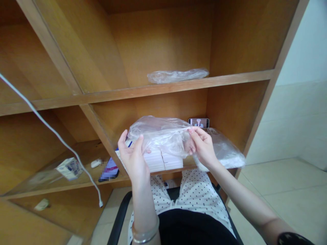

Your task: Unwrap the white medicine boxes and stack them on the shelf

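A clear plastic bag (163, 131), crumpled and thin, is stretched between my two hands above the lower shelf. My left hand (133, 154) holds its left end, thumb on the near side and some fingertips behind the film; the index finger stands apart. At the right end, my right hand (203, 144) pinches the bag's edge between thumb and fingers, with other fingertips partly behind the film. Below the bag lie white flat stacks (159, 161), their upper part hidden by it. More clear plastic (224, 149) lies on the shelf beside my right hand.
Another clear bag (178, 75) lies on the upper shelf. A phone (198, 123) with a lit screen leans at the back. Left are a small box (69, 168), a white object (95, 163), a purple item (109, 170) and a hanging white cable (55, 127).
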Demonstrator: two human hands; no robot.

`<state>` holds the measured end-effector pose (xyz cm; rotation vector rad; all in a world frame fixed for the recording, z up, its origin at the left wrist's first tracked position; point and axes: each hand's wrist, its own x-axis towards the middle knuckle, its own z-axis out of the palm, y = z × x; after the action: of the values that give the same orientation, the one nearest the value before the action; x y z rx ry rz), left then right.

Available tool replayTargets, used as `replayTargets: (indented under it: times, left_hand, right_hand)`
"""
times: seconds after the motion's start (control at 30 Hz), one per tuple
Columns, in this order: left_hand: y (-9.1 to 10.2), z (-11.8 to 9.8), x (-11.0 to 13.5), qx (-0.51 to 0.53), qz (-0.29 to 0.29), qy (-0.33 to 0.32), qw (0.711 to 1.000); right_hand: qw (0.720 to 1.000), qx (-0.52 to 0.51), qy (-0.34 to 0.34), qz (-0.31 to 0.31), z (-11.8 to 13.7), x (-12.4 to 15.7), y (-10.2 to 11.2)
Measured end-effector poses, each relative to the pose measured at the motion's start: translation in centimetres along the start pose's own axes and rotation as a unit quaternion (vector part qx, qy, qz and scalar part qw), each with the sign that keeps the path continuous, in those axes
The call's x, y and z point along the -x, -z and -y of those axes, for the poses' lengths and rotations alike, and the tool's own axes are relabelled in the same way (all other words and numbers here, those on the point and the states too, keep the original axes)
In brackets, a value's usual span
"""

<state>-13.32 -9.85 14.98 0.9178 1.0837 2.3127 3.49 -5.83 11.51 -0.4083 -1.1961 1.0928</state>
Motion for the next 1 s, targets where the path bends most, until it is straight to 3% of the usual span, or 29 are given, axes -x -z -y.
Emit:
replayTargets:
  times: [0.1, 0.2, 0.33, 0.4, 0.53, 0.67, 0.73, 0.87, 0.93, 1.0]
  left_hand:
    - [0.6, -0.1, -0.6, -0.027, 0.027, 0.013, 0.999]
    - [1.3, -0.1, -1.0, -0.07, 0.106, 0.014, 0.992]
    - [1.5, -0.3, -0.6, -0.147, 0.24, -0.078, 0.956]
    - [1.4, -0.4, -0.3, -0.194, 0.255, -0.128, 0.938]
    - [1.4, -0.3, -0.5, -0.249, 0.189, -0.193, 0.93]
    - [1.7, 0.8, -1.4, -0.216, 0.098, -0.17, 0.957]
    - [1.8, 1.6, -1.8, -0.177, 0.052, -0.16, 0.97]
    - [2.1, 2.4, -2.5, -0.094, 0.009, -0.1, 0.99]
    - [2.3, 2.4, -2.8, -0.079, -0.013, -0.09, 0.993]
    - [2.5, 2.1, -2.9, -0.072, -0.042, -0.098, 0.992]
  right_hand:
    - [0.999, -0.033, -0.04, 0.0, 0.1, 0.0, 0.1]
    - [0.997, -0.045, -0.055, -0.004, 0.2, -0.1, 0.1]
    - [0.998, -0.036, -0.056, 0.012, 0.2, 0.1, -0.1]
    - [0.999, -0.019, -0.047, 0.017, 0.3, 0.2, -0.1]
    - [0.997, 0.042, -0.048, 0.043, 0.9, 0.5, 0.1]
    - [0.979, 0.15, -0.053, 0.126, 2.2, 1.0, 0.2]
    - [0.954, 0.205, -0.059, 0.211, 3.2, 1.6, 0.1]
    - [0.863, 0.314, -0.08, 0.388, 4.9, 2.6, 0.0]
    - [0.834, 0.356, -0.083, 0.414, 5.5, 2.7, 0.2]
    - [0.826, 0.383, -0.092, 0.403, 5.9, 2.5, 0.7]
